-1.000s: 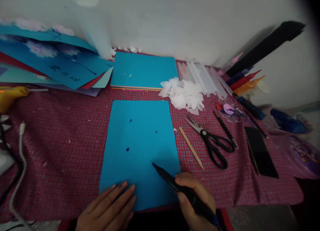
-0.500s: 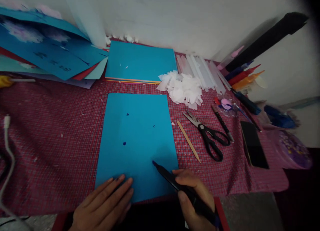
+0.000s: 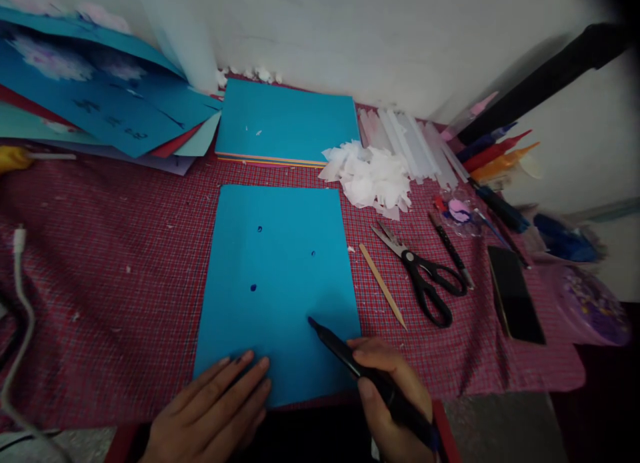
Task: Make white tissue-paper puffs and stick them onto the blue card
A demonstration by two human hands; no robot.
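Right grip (image 3: pixel 406 381) holds black marker (image 3: pixel 341 353), left grip (image 3: pixel 210 409) lies flat; the handwriting (image 3: pixel 110 121) is illegible.

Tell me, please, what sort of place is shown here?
Probably a handicraft workspace: a cloth-covered table by a wall. The blue sheet with dark spots, the scissors and the pile of white cut pieces suggest it. Whether it is a home or a workshop, I cannot tell.
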